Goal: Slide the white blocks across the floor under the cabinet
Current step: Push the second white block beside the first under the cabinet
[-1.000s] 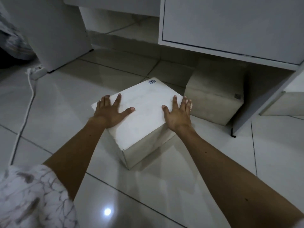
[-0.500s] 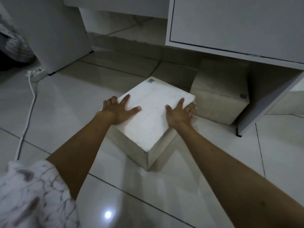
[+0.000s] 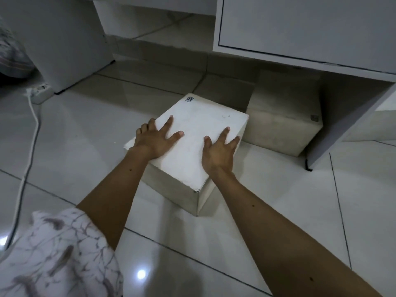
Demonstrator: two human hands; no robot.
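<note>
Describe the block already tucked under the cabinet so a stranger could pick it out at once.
Start at the white cabinet at upper right and look into the shadowed gap beneath it. The shaded block sits there on the tiled floor. Unlike the brighter block beside it, under the left hand and the right hand, nothing touches it, and its small dark sticker sits at its right top corner.

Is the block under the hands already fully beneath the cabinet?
No: the block lies on open floor in front of the cabinet, with both hands flat on its top.
</note>
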